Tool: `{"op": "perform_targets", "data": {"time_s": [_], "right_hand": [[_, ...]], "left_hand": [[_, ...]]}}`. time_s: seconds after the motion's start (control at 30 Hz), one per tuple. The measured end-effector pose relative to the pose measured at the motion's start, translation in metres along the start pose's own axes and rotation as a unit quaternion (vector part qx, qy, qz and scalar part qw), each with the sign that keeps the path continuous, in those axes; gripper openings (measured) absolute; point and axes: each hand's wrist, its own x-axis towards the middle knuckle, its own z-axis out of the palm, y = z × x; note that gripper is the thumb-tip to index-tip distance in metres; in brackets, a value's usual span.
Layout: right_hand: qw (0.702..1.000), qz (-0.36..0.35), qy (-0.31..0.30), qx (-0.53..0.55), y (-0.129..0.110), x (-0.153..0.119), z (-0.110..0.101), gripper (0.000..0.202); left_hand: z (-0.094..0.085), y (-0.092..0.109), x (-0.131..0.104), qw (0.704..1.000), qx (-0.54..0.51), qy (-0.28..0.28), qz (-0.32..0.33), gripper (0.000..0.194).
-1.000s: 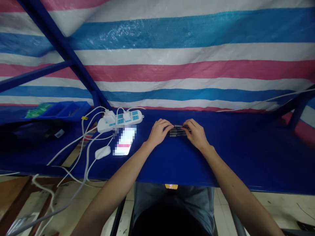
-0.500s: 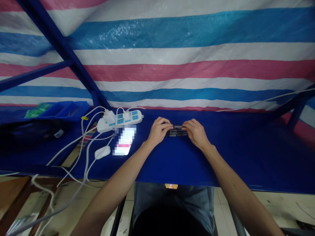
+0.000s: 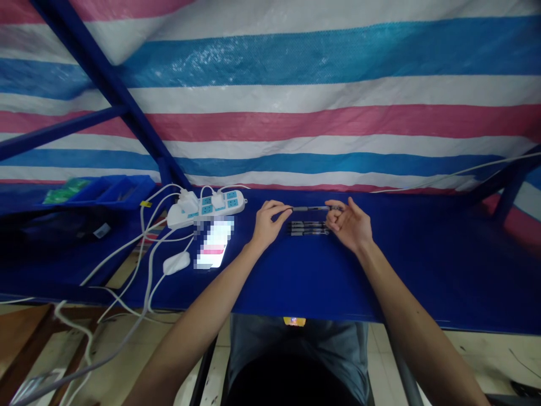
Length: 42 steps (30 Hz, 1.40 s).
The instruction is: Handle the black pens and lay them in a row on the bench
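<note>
A dark pen (image 3: 310, 208) with a grey grip stretches between my two hands, just beyond a small row of similar pens (image 3: 308, 228) lying side by side on the blue table (image 3: 296, 276). My left hand (image 3: 270, 223) pinches its left end between thumb and fingertips. At the other end, my right hand (image 3: 350, 224) is turned palm up, its curled fingers round the pen's right end and its thumb raised.
Left of my hands lie a lit phone (image 3: 215, 243), a white power strip (image 3: 207, 207) with plugs and cables, and a white adapter (image 3: 176, 263). Blue bins (image 3: 114, 190) stand at the far left. Striped sheeting (image 3: 296, 124) hangs behind the table.
One pen has come up away from the row, held between both hands. My right hand has moved right and rolled palm up; my left hand has shifted slightly left.
</note>
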Motion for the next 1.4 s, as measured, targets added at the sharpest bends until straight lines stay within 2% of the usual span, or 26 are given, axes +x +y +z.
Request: {"op": "perform_targets", "data": {"time_s": [0.17, 0.47, 0.57, 0.63, 0.73, 0.83, 0.9, 1.03, 1.1, 1.17, 1.2, 1.27, 1.4], "right_hand": [[0.999, -0.003, -0.022, 0.05, 0.004, -0.001, -0.001, 0.028], [1.0, -0.008, -0.025, 0.008, 0.004, 0.001, -0.005, 0.035], [0.996, -0.027, 0.025, -0.077, 0.008, 0.006, -0.011, 0.042], [0.978, -0.06, 0.075, -0.183, 0.013, 0.011, -0.016, 0.044], [0.917, -0.11, 0.115, -0.366, 0.022, 0.016, -0.023, 0.036], [0.838, -0.144, 0.088, -0.519, 0.03, 0.018, -0.027, 0.03], [0.808, -0.143, 0.062, -0.568, 0.032, 0.018, -0.027, 0.03], [0.804, -0.126, 0.027, -0.581, 0.032, 0.014, -0.024, 0.036], [0.794, -0.121, -0.011, -0.595, 0.031, 0.012, -0.022, 0.054], [0.772, -0.113, -0.047, -0.624, 0.03, 0.009, -0.018, 0.069], [0.761, -0.109, -0.06, -0.637, 0.03, 0.008, -0.016, 0.069], [0.751, -0.108, -0.077, -0.647, 0.029, 0.008, -0.013, 0.059], [0.766, -0.13, -0.091, -0.623, 0.031, 0.008, -0.008, 0.045]], "left_hand": [[-0.005, 0.001, 0.001, 0.998, 0.0, -0.045, 0.041, 0.02], [-0.007, -0.003, 0.002, 0.996, 0.009, -0.075, 0.055, 0.017], [-0.005, -0.008, 0.001, 0.996, 0.033, -0.078, 0.029, 0.017], [-0.004, -0.012, 0.001, 0.996, 0.056, -0.075, 0.009, 0.018], [-0.003, -0.019, 0.001, 0.992, 0.094, -0.089, -0.003, 0.018], [-0.005, -0.024, 0.001, 0.984, 0.132, -0.117, -0.015, 0.02], [-0.007, -0.025, 0.001, 0.977, 0.157, -0.143, -0.027, 0.021], [-0.013, -0.018, 0.0, 0.968, 0.159, -0.192, -0.029, 0.036], [-0.014, -0.012, -0.001, 0.962, 0.141, -0.236, -0.004, 0.057], [-0.013, -0.007, -0.002, 0.949, 0.132, -0.285, 0.024, 0.075], [-0.012, -0.005, -0.003, 0.944, 0.133, -0.301, 0.032, 0.076], [-0.009, -0.003, -0.004, 0.938, 0.139, -0.314, 0.04, 0.064], [-0.011, -0.004, -0.002, 0.938, 0.136, -0.314, 0.048, 0.044]]}}
